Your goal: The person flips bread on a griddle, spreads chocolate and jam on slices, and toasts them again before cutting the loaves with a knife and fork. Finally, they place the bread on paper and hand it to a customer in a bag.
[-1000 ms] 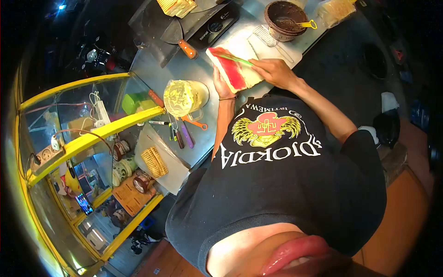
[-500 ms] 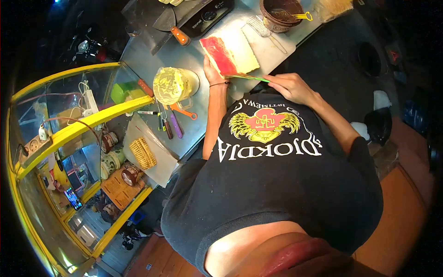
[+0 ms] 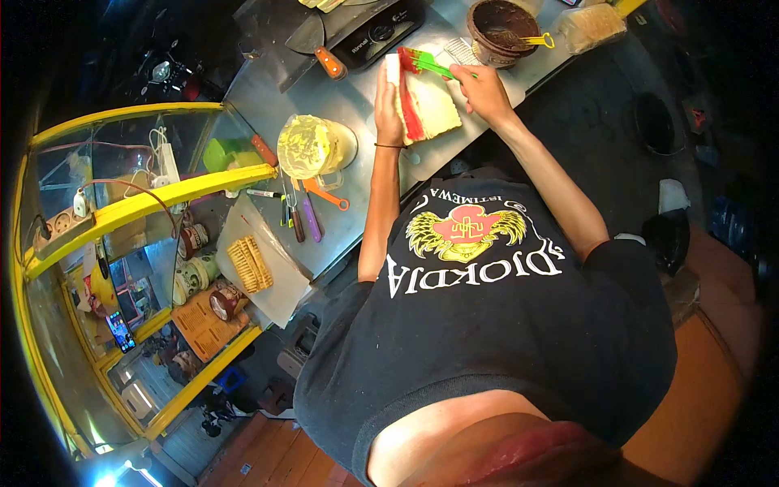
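A rectangular slab of bread (image 3: 436, 112) lies on a pale board at the table's edge, with a band of red spread (image 3: 409, 114) along its left side. My left hand (image 3: 389, 112) holds that left edge, its fingers lying along the side. The bread's edge there seems raised. My right hand (image 3: 485, 93) grips the handle of a green spreader (image 3: 436, 66), whose blade touches the red spread at the far end. Beyond my right hand, a metal grater (image 3: 462, 52) lies partly hidden behind a brown bowl (image 3: 505, 32) with a yellow-handled utensil in it.
A tub of pale yellow cream (image 3: 308, 148) stands left of my left forearm. A scraper with a wooden handle (image 3: 330, 62) rests by a black stove (image 3: 377, 36). Several knives lie near a purple handle (image 3: 312, 219). A yellow-framed glass case (image 3: 154, 191) borders the left.
My right hand has carried the spreader from the bread's near end to its far end. My left hand has shifted up along the left edge, and the red band looks narrower.
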{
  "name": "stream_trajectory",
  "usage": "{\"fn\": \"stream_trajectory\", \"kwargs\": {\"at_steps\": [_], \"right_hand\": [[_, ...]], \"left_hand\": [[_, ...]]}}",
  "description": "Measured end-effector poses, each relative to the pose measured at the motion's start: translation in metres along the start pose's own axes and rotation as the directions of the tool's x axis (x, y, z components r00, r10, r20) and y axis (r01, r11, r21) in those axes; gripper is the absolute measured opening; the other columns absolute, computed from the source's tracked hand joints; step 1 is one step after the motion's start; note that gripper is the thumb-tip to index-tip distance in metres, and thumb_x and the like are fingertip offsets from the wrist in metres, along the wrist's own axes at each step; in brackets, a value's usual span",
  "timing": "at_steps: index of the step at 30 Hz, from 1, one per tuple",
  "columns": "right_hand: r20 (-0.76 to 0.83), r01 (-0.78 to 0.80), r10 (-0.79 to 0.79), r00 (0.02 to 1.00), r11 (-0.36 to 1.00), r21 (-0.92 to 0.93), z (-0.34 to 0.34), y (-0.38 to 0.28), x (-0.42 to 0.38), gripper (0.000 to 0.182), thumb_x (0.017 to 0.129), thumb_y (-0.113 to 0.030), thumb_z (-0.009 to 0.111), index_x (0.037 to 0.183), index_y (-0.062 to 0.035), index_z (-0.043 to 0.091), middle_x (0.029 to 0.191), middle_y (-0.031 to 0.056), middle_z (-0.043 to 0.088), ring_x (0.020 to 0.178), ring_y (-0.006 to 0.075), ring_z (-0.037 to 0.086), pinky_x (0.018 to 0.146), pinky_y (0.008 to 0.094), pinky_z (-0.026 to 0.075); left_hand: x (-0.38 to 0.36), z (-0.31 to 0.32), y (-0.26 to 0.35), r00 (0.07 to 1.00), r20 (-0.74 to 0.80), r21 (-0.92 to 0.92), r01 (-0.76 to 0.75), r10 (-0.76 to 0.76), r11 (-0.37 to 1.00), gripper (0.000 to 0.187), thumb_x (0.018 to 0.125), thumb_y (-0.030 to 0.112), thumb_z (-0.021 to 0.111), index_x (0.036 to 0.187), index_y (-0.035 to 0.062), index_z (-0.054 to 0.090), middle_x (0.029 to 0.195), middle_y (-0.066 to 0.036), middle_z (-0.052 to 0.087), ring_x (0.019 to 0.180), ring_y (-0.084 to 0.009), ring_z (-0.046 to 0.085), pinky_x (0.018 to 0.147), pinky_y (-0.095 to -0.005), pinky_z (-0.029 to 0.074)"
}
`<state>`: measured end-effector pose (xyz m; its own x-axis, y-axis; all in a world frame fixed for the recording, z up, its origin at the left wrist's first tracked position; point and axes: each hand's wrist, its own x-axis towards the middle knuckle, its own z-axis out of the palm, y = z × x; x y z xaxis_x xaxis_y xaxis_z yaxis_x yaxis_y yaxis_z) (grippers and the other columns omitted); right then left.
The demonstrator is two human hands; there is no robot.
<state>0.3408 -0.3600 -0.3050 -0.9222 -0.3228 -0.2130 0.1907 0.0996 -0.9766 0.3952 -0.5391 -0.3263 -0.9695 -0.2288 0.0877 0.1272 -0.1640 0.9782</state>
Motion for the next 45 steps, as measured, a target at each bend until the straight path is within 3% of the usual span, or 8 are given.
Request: {"fn": "stream_trajectory", "kwargs": {"at_steps": [4, 7, 18, 24, 30, 33, 36, 45], "right_hand": [[-0.011, 0.078, -0.078, 0.997, 0.976, 0.202, -0.004, -0.014, 0.006, 0.036, 0.099, -0.032, 0.053, 0.099, -0.0006, 0.071, 0.060, -0.0057, 0.041, 0.049, 0.0031, 0.037, 0.042, 0.0214, 0.037], [0.006, 0.131, -0.134, 0.991, 0.982, 0.138, -0.021, -0.009, 0.014, 0.036, 0.100, -0.032, 0.052, 0.103, -0.0006, 0.070, 0.061, -0.0063, 0.040, 0.051, 0.0025, 0.037, 0.043, 0.0211, 0.037], [0.306, 0.592, -0.511, 0.803, 0.744, -0.310, -0.023, 0.034, 0.028, 0.031, 0.096, -0.021, 0.053, 0.120, -0.0040, 0.064, 0.088, 0.0178, 0.065, 0.077, 0.0308, 0.062, 0.070, 0.0393, 0.046], [0.639, 0.521, -0.119, 0.760, 0.699, -0.489, -0.084, 0.001, -0.038, 0.031, 0.095, -0.015, 0.054, 0.125, -0.0074, 0.062, 0.081, 0.0156, 0.060, 0.073, 0.0303, 0.058, 0.068, 0.0368, 0.045], [0.287, 0.503, -0.414, 0.864, 0.700, -0.507, -0.071, -0.004, -0.002, 0.027, 0.095, -0.017, 0.056, 0.119, -0.0090, 0.066, 0.083, 0.0144, 0.061, 0.075, 0.0279, 0.061, 0.067, 0.0357, 0.048], [0.536, 0.710, -0.473, 0.700, 0.374, -0.597, -0.063, 0.027, -0.001, 0.030, 0.092, -0.018, 0.059, 0.121, -0.0106, 0.062, 0.079, 0.0139, 0.056, 0.075, 0.0328, 0.059, 0.065, 0.0447, 0.046], [0.692, 0.685, -0.176, 0.700, 0.439, -0.581, -0.076, -0.022, -0.052, 0.030, 0.092, -0.016, 0.058, 0.120, -0.0081, 0.063, 0.079, 0.0146, 0.059, 0.075, 0.0345, 0.060, 0.065, 0.0451, 0.047], [0.511, 0.641, -0.387, 0.767, 0.464, -0.612, -0.057, 0.025, -0.006, 0.026, 0.092, -0.017, 0.060, 0.114, -0.0075, 0.067, 0.080, 0.0157, 0.062, 0.073, 0.0360, 0.061, 0.065, 0.0430, 0.047]], "left_hand": [[0.006, -0.020, -0.016, 0.988, 0.109, 0.318, -0.142, 0.113, 0.937, 0.051, 0.102, 0.026, 0.034, 0.148, 0.0043, 0.031, 0.142, -0.012, 0.046, 0.118, -0.0213, 0.055, 0.097, -0.0360, 0.047], [0.000, -0.030, -0.018, 0.972, 0.110, -0.596, 0.231, -0.206, 0.769, 0.057, 0.102, 0.043, 0.031, 0.146, 0.0083, 0.036, 0.143, -0.013, 0.046, 0.128, -0.0303, 0.048, 0.107, -0.0443, 0.039], [-0.031, -0.049, -0.054, 0.966, 0.154, -0.923, 0.216, -0.207, 0.319, 0.049, 0.104, 0.034, 0.031, 0.141, 0.0048, 0.042, 0.141, -0.014, 0.050, 0.128, -0.0307, 0.049, 0.111, -0.0478, 0.034], [-0.023, -0.034, -0.033, 0.944, -0.019, -0.799, 0.183, -0.328, 0.572, 0.046, 0.104, 0.033, 0.032, 0.139, 0.0057, 0.043, 0.140, -0.012, 0.051, 0.126, -0.0283, 0.050, 0.109, -0.0459, 0.038], [-0.019, -0.023, -0.021, 0.973, -0.070, -0.519, 0.153, -0.221, 0.841, 0.044, 0.105, 0.028, 0.030, 0.146, 0.0119, 0.031, 0.144, -0.010, 0.045, 0.129, -0.0271, 0.048, 0.109, -0.0447, 0.038], [-0.013, -0.018, -0.010, 0.973, -0.093, -0.564, 0.122, -0.210, 0.816, 0.046, 0.105, 0.025, 0.031, 0.148, 0.0112, 0.028, 0.141, -0.009, 0.047, 0.126, -0.0240, 0.050, 0.106, -0.0414, 0.042], [-0.006, -0.028, -0.014, 0.976, -0.072, -0.602, 0.121, -0.204, 0.790, 0.046, 0.104, 0.025, 0.031, 0.147, 0.0102, 0.029, 0.143, -0.011, 0.045, 0.128, -0.0256, 0.049, 0.107, -0.0424, 0.041], [-0.009, -0.052, -0.038, 0.950, 0.043, -0.817, 0.212, -0.309, 0.537, 0.039, 0.104, 0.026, 0.032, 0.135, 0.0069, 0.045, 0.133, -0.012, 0.056, 0.119, -0.0278, 0.057, 0.103, -0.0440, 0.045]]}}
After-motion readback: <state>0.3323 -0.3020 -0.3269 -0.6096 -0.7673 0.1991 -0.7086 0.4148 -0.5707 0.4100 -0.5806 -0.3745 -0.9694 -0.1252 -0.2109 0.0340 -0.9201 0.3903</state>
